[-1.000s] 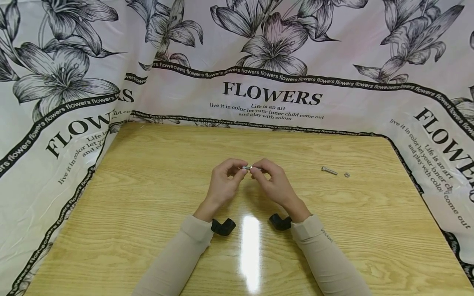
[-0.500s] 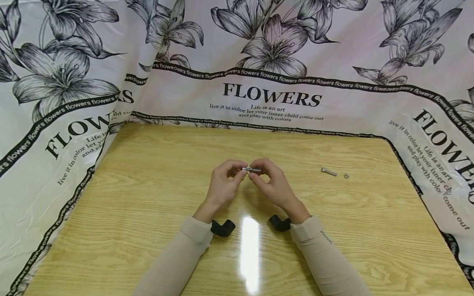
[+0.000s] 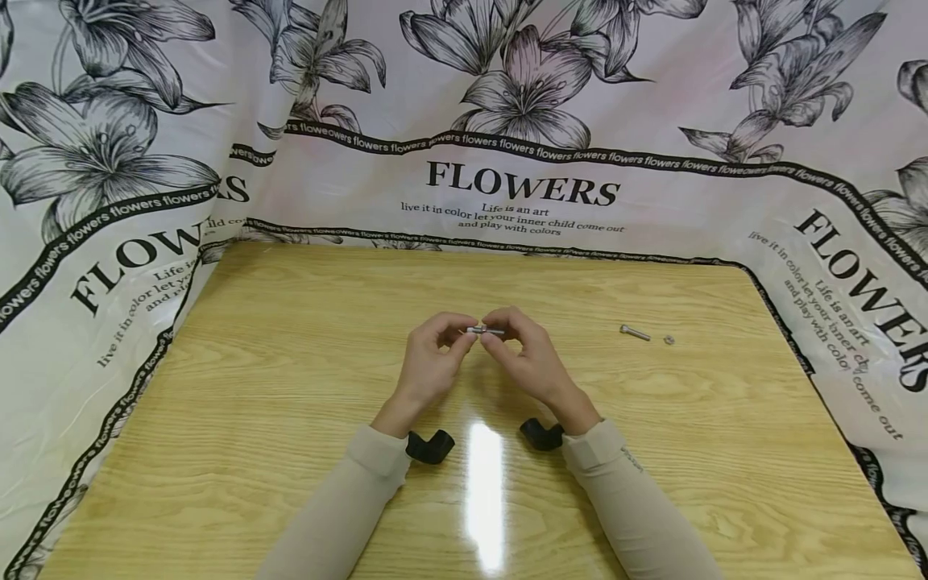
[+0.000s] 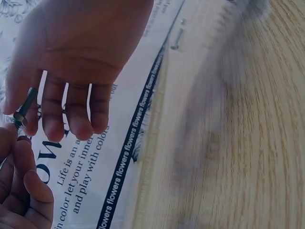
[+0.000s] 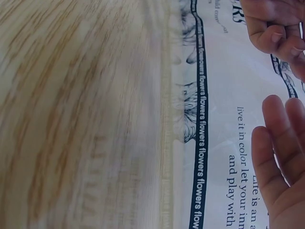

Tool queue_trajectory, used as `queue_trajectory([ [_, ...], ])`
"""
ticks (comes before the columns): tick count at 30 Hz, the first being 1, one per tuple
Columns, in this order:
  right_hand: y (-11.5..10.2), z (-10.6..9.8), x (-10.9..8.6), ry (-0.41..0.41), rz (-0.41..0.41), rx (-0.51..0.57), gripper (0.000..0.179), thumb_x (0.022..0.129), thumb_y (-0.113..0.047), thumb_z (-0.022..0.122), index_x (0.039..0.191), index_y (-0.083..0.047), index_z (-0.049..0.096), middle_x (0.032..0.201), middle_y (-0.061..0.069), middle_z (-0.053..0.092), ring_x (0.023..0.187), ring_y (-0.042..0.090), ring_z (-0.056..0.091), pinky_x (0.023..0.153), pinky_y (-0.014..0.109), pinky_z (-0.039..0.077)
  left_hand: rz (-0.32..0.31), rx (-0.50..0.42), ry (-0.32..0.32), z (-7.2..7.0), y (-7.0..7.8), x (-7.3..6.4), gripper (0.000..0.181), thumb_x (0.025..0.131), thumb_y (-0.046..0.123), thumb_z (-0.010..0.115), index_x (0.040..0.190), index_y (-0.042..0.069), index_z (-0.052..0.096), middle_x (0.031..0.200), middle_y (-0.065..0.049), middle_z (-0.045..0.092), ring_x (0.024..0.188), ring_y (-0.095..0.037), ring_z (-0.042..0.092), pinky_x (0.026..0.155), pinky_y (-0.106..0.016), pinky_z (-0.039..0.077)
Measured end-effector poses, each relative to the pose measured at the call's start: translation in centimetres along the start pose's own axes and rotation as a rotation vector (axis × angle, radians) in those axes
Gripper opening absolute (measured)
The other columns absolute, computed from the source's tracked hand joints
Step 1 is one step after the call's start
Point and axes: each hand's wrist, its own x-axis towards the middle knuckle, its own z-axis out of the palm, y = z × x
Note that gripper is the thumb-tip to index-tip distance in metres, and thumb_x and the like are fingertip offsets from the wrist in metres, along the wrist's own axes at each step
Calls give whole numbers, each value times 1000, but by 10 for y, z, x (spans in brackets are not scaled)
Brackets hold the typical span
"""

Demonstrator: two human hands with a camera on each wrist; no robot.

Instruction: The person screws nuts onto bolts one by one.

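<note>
In the head view my left hand (image 3: 430, 362) pinches one end of a metal bolt (image 3: 496, 332) between thumb and forefinger. The shank points right, toward my right hand (image 3: 535, 362), whose thumb and forefinger pinch a small nut (image 3: 483, 329) on the bolt. From the left wrist, the threaded shank (image 4: 27, 101) and the nut show at the left edge, the right hand's other fingers (image 4: 76, 112) extended beside them. The bolt's far end is hidden by the left fingertips. In the right wrist view both hands show only partly, and the bolt is out of frame.
A second bolt (image 3: 635, 333) and a loose nut (image 3: 669, 340) lie on the wood-grain table (image 3: 290, 419), to the right of the hands. A flower-printed sheet (image 3: 522, 193) borders the table at the back and sides. Dark wrist mounts (image 3: 431, 448) sit by both cuffs.
The right thumb and forefinger have shifted left along the bolt, so its shank now shows. The left hand keeps its pinch. The whole head view has shifted slightly.
</note>
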Motion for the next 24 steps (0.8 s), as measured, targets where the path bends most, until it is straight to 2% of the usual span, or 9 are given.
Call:
queue_trajectory([
  [4, 1, 0, 1, 14, -24, 33, 24, 90, 5, 60, 113, 10, 54, 105, 18, 61, 93, 27, 61, 83, 47, 50, -11, -2, -9, -4, 19, -1, 14, 88, -7, 63, 101, -8, 65, 94, -19, 65, 72, -31, 61, 65, -30, 48],
  [10, 6, 1, 1, 20, -81, 25, 15, 90, 6, 59, 105, 5, 59, 100, 14, 62, 91, 23, 62, 82, 37, 51, 19, -19, -16, -4, 20, -1, 14, 88, -8, 62, 101, -9, 65, 96, -20, 65, 73, -33, 62, 65, -33, 48],
  [13, 21, 2, 0, 20, -51, -5, 7, 95, -4, 58, 99, -3, 64, 93, 9, 63, 86, 17, 60, 79, 34, 50, 23, -20, -20, -4, 20, -1, 14, 88, -7, 62, 102, -9, 65, 96, -20, 65, 72, -33, 62, 65, -33, 48],
  [16, 37, 4, -1, 12, 3, -22, 12, 98, -14, 55, 94, -12, 66, 89, 5, 63, 83, 15, 58, 76, 35, 49, 22, -18, -29, -4, 21, -1, 14, 89, -7, 62, 102, -10, 65, 95, -21, 65, 73, -32, 61, 65, -32, 48],
  [20, 36, 4, -2, 0, 46, -5, 9, 97, -11, 57, 103, -9, 64, 98, 9, 64, 89, 19, 60, 80, 40, 49, 19, -19, -27, -4, 21, -1, 14, 89, -7, 62, 102, -10, 65, 96, -21, 65, 73, -33, 62, 66, -31, 48],
  [24, 23, 3, -1, 0, 21, 22, 19, 92, -1, 61, 111, 0, 57, 106, 13, 61, 96, 24, 61, 86, 46, 49, 26, -22, -21, -4, 22, -1, 14, 88, -8, 62, 101, -10, 65, 96, -22, 65, 74, -35, 62, 66, -30, 48],
])
